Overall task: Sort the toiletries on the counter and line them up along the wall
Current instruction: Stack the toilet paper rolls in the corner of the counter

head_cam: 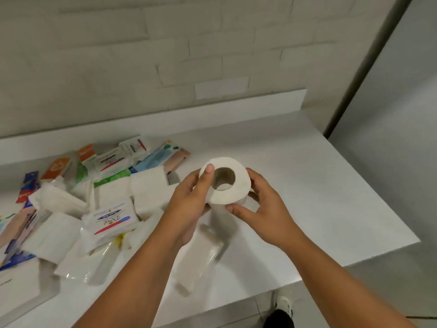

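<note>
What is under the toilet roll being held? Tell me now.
Below the toilet roll, gripped by the left hand and right hand, a clear-wrapped packet lies on the counter. The left hand covers part of it.

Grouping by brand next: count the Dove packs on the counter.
3. One Dove pack lies at the pile's near side; a second and a third sit together near the wall. Others may be buried.
</note>
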A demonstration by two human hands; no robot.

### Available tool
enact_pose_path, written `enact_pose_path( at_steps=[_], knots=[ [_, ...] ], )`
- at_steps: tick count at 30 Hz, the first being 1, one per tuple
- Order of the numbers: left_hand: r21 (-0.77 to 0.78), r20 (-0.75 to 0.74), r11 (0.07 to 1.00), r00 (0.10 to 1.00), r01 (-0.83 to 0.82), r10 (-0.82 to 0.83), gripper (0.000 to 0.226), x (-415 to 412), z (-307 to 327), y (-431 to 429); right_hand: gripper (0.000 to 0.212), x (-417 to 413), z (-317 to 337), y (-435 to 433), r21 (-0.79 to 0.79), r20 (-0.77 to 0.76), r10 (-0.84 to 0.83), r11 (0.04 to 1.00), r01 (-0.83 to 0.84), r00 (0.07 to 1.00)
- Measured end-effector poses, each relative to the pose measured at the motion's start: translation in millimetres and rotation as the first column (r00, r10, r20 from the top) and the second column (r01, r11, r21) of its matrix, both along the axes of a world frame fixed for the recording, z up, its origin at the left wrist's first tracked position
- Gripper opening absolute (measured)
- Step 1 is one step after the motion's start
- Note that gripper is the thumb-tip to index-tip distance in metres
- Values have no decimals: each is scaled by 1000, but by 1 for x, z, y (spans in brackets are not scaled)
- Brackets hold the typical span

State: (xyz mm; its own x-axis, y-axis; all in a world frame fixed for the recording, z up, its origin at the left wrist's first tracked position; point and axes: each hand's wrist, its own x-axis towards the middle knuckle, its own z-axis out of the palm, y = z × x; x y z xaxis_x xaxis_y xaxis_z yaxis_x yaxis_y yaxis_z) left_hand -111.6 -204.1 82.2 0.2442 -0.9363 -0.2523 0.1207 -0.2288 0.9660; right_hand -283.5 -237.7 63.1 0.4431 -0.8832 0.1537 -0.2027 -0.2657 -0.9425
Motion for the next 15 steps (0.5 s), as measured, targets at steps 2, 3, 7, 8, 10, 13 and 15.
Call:
enact_pose_path(
  at_steps=[2, 3, 7, 8, 10, 13, 15],
  knots=[
    [-49, 57, 998, 998, 34, -31, 73, -28, -6, -22, 65, -29, -8, -24, 43, 30, -45, 998, 44, 999],
    [-70, 102, 995, 993, 71, -64, 75, -42, -10, -33, 63, -44, -11, -37, 57, 41, -58, 997, 56, 997],
    [-111, 184, 976, 969, 187, -165, 78, -97, -25, -82, 57, -101, -19, -93, 81, 47, -47, 996, 43, 998],
    [-116, 195, 976, 967, 186, -162, 79, -111, -30, -96, 55, -114, -22, -108, 81, 52, -43, 996, 39, 998],
    [-126, 248, 977, 959, 171, -136, 79, -134, -40, -121, 53, -137, -30, -134, 98, 56, -40, 995, 34, 998],
    [-140, 360, 973, 925, 185, -124, 75, -162, -58, -165, 52, -167, -47, -175, 147, 54, -28, 989, 20, 998],
    [-142, 396, 970, 909, 199, -129, 73, -178, -70, -193, 51, -184, -60, -201, 168, 38, -27, 986, 20, 999]
  ],
)
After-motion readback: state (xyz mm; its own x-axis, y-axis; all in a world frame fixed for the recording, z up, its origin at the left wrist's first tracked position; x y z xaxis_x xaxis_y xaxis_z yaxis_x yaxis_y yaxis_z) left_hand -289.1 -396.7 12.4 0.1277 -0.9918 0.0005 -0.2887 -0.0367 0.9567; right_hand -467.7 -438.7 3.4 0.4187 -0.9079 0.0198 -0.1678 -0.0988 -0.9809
